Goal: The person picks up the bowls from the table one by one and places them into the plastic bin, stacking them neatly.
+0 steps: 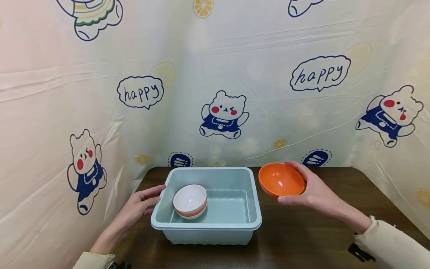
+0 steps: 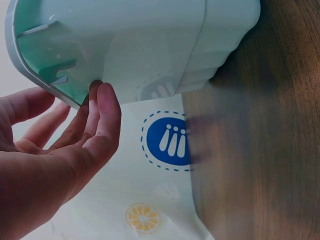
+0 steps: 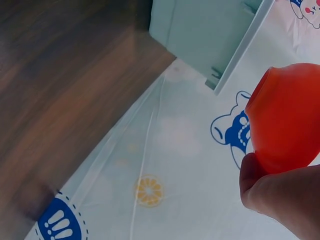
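Note:
My right hand (image 1: pixel 310 188) grips an orange bowl (image 1: pixel 281 179) by its right side, thumb at the near side and fingers at the far side. The bowl is held up beside the basin, its hollow facing my head; the right wrist view shows the outside of the orange bowl (image 3: pixel 287 117). At the left of a pale blue plastic basin (image 1: pixel 208 226), my left hand (image 1: pixel 136 205) has its fingertips right at the rim. In the left wrist view, loosely bent fingers (image 2: pixel 107 107) lie below the rim. Stacked bowls (image 1: pixel 190 200), white inside with an orange band, sit in the basin's left part.
The basin stands on a dark brown wooden table (image 1: pixel 302 231). Behind and at both sides hangs a pale curtain (image 1: pixel 262 123) printed with bears, lemon slices and the word happy. Dark wrist straps (image 1: pixel 361 253) show near the sleeves.

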`<action>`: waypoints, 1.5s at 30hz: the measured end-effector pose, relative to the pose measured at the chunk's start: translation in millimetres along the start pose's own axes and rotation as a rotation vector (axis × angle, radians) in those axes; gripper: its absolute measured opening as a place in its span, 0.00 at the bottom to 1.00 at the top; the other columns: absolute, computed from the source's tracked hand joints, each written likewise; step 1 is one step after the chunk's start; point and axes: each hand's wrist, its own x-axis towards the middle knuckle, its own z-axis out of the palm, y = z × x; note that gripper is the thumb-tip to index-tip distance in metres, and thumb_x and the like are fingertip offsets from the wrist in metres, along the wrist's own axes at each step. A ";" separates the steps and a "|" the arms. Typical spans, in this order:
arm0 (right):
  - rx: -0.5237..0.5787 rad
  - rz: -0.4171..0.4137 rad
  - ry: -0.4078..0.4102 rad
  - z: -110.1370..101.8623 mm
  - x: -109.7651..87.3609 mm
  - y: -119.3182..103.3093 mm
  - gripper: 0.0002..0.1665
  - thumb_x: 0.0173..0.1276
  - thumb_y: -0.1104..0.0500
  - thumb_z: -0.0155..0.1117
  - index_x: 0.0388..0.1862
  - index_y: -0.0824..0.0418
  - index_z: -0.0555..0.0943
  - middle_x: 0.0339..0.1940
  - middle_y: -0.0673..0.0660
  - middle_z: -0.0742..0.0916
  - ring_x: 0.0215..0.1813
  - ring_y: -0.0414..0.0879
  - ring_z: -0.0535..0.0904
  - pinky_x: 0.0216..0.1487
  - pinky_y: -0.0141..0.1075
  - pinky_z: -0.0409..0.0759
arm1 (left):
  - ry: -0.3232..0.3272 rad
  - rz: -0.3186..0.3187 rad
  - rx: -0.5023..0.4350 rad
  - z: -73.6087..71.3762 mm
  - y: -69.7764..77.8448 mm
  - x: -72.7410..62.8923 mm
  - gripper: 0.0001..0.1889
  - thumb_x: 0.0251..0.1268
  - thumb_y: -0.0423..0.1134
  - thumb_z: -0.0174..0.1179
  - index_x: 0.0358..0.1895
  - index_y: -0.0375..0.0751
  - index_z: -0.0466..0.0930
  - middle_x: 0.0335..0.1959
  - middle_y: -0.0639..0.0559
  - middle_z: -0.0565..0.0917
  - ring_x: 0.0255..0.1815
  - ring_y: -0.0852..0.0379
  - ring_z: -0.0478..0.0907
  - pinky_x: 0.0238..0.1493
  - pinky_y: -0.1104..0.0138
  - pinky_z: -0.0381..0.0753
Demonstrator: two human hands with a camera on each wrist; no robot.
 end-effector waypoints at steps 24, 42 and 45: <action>0.032 -0.031 -0.071 31.1 32.3 -19.9 0.60 0.55 0.46 0.84 0.81 0.61 0.63 0.73 0.63 0.74 0.67 0.61 0.74 0.54 0.46 0.86 | -0.003 -0.002 -0.005 -0.5 0.4 -0.8 0.28 0.83 0.39 0.56 0.79 0.33 0.67 0.75 0.32 0.71 0.65 0.39 0.80 0.59 0.51 0.84; 0.023 -0.027 -0.124 52.7 58.5 -35.8 0.61 0.52 0.44 0.85 0.80 0.58 0.64 0.71 0.60 0.76 0.66 0.59 0.73 0.52 0.45 0.86 | -0.016 0.024 -0.011 -2.2 -1.9 0.6 0.29 0.83 0.39 0.56 0.79 0.31 0.65 0.75 0.30 0.70 0.64 0.38 0.81 0.57 0.51 0.85; 0.018 -0.035 -0.133 56.6 62.5 -37.7 0.62 0.52 0.43 0.85 0.80 0.60 0.64 0.71 0.61 0.76 0.66 0.60 0.73 0.51 0.45 0.86 | -0.021 0.027 -0.009 -2.3 -2.8 0.8 0.29 0.83 0.39 0.56 0.79 0.31 0.64 0.75 0.30 0.70 0.65 0.38 0.81 0.57 0.52 0.85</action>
